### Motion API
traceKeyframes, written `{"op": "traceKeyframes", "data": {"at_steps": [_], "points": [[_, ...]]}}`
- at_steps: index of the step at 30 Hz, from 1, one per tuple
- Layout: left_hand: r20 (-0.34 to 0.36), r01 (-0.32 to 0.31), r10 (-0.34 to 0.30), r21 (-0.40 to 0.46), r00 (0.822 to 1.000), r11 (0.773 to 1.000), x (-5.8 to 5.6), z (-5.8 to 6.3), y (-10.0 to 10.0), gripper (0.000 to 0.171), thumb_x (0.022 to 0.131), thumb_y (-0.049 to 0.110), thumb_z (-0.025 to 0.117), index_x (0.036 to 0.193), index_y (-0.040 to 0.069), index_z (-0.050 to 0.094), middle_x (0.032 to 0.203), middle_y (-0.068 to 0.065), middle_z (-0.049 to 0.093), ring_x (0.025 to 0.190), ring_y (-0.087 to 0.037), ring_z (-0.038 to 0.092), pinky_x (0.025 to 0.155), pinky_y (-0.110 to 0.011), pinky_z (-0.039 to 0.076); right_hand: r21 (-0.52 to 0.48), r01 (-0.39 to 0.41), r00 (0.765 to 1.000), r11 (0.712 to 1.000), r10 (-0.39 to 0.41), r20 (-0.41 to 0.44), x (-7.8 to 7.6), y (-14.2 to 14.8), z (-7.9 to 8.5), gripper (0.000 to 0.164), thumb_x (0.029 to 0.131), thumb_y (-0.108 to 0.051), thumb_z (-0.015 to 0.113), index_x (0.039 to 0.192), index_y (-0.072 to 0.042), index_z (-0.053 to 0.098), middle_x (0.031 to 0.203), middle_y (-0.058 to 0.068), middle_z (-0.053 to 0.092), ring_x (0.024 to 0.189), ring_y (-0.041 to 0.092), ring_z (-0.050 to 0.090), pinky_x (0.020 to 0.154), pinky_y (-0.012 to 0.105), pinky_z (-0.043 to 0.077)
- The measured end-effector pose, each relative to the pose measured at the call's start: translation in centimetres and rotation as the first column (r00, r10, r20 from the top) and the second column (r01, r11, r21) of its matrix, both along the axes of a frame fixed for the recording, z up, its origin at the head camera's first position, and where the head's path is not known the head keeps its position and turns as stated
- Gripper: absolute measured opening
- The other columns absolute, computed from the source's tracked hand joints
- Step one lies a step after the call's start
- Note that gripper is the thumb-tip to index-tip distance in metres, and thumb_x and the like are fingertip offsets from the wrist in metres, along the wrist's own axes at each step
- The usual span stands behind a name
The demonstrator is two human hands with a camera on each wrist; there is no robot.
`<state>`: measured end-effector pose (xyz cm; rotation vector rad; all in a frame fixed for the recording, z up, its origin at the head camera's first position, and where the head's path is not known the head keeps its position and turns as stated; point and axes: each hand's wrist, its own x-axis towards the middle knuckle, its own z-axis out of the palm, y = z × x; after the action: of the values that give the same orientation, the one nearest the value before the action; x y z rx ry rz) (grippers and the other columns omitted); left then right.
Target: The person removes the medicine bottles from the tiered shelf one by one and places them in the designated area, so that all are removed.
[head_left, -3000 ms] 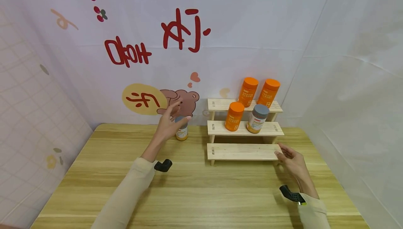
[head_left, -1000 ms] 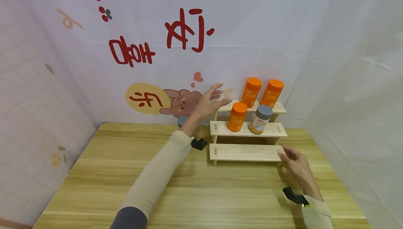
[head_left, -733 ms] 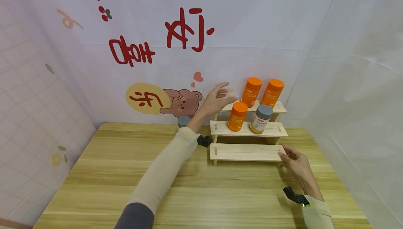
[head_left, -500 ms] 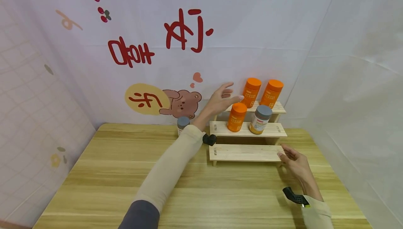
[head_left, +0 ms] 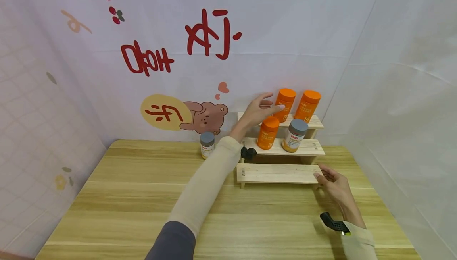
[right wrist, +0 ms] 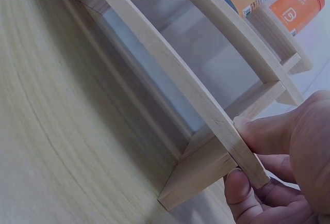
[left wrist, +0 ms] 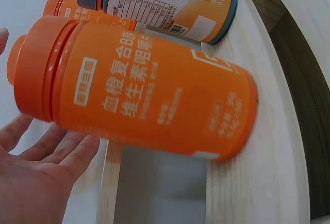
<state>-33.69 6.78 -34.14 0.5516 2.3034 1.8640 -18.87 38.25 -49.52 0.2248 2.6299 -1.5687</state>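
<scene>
My left hand reaches over the left end of the wooden tiered rack, fingers spread. Its thumb overlaps the left orange bottle on the top shelf. In the left wrist view, the fingers show behind a large orange bottle that fills the middle. My right hand pinches the right end of the bottom shelf; in the right wrist view, the thumb lies on top and fingers are underneath. A second orange bottle stands on the top shelf.
The middle shelf bears an orange bottle and a grey-lidded bottle. Another grey-lidded bottle stands on the wooden table, left of the rack. A printed cloth hangs behind the table.
My left hand has moved right, from near the grey-lidded bottle on the table to beside the top shelf's left orange bottle. The right hand keeps its grip on the rack.
</scene>
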Motion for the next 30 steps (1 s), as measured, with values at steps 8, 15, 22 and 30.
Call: {"op": "traceKeyframes", "data": {"at_steps": [8, 15, 22, 30], "points": [[0.001, 0.005, -0.005, -0.021, 1.000, 1.000, -0.3, 0.4, 1.0, 0.077, 0.091, 0.052, 0.073, 0.157, 0.026, 0.043, 0.149, -0.005, 0.055, 0.135, -0.023, 0.054, 0.110, -0.045, 0.051, -0.029, 0.017, 1.000, 0.999, -0.017, 0.002, 0.2, -0.1, 0.0, 0.076, 0.102, -0.045, 0.061, 0.161, -0.007, 0.031, 0.164, 0.027, 0.029, 0.149, 0.042, 0.034, 0.083, 0.003, 0.048], [0.036, -0.005, 0.006, -0.044, 0.999, 0.999, -0.7, 0.8, 1.9, 0.073, 0.092, 0.049, 0.074, 0.155, 0.026, 0.046, 0.146, -0.003, 0.056, 0.131, -0.022, 0.056, 0.110, -0.045, 0.051, -0.049, 0.028, 1.000, 0.998, -0.027, 0.011, 0.3, -0.3, -0.4, 0.074, 0.102, -0.040, 0.062, 0.162, -0.008, 0.031, 0.165, 0.026, 0.028, 0.150, 0.041, 0.033, 0.083, 0.004, 0.049], [0.035, -0.048, 0.050, -0.072, 0.998, 0.996, -0.8, 1.0, 2.9, 0.069, 0.092, 0.041, 0.076, 0.153, 0.025, 0.049, 0.141, -0.005, 0.059, 0.123, -0.024, 0.061, 0.106, -0.045, 0.053, -0.023, 0.023, 1.000, 0.999, -0.023, -0.001, 0.2, -0.3, -0.5, 0.075, 0.102, -0.042, 0.062, 0.161, -0.008, 0.031, 0.165, 0.027, 0.029, 0.151, 0.043, 0.033, 0.082, 0.001, 0.046], [0.002, -0.096, 0.096, -0.053, 0.995, 0.994, -0.7, 0.6, 3.5, 0.066, 0.091, 0.036, 0.078, 0.150, 0.023, 0.052, 0.137, -0.007, 0.062, 0.119, -0.024, 0.064, 0.102, -0.045, 0.056, 0.005, 0.015, 1.000, 1.000, -0.015, -0.007, 0.4, -0.4, -0.1, 0.074, 0.102, -0.044, 0.061, 0.161, -0.008, 0.033, 0.164, 0.028, 0.031, 0.150, 0.044, 0.033, 0.081, -0.002, 0.042]]}}
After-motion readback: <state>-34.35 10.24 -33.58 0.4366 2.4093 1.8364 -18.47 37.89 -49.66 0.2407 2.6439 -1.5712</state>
